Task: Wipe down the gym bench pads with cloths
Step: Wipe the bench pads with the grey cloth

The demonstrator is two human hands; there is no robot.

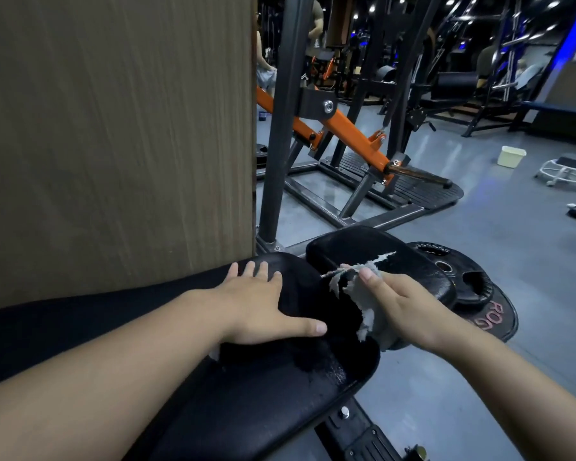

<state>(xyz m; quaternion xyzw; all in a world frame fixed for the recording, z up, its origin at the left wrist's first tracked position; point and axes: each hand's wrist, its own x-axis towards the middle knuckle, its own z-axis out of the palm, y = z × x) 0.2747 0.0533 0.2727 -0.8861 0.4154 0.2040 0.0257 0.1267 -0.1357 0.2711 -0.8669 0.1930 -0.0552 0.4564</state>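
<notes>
Cloth: the grey cloth (368,304) sits bunched at the gap between the two black pads, right of centre and near us. It is frayed and ragged at the edges, so I'd judge it soft, light and limp, and easy to snag.
Right hand: the right hand (409,311) has the cloth gathered under palm and thumb, with the fingers closed round the wad.
Left hand: the left hand (263,307) lies flat on the long bench pad (280,394) with its fingers spread, holding nothing.
Pads: the long pad looks firm and smooth, with wet or scuffed sheen near its end. The small far pad (379,242) shows a pale tear in its cover.
Hold: I'd keep the cloth balled in the palm with the loose tatters tucked in, and go gently over the tear.
Right side: the weight plates (476,291) lie just beside the small pad, crowding that edge.
Left side: the wooden panel (113,144) stands close along the bench.
Far: a machine frame (346,128) in black and orange, then a cream tub (511,157) and a white stool (562,171) on the floor, well apart.
</notes>
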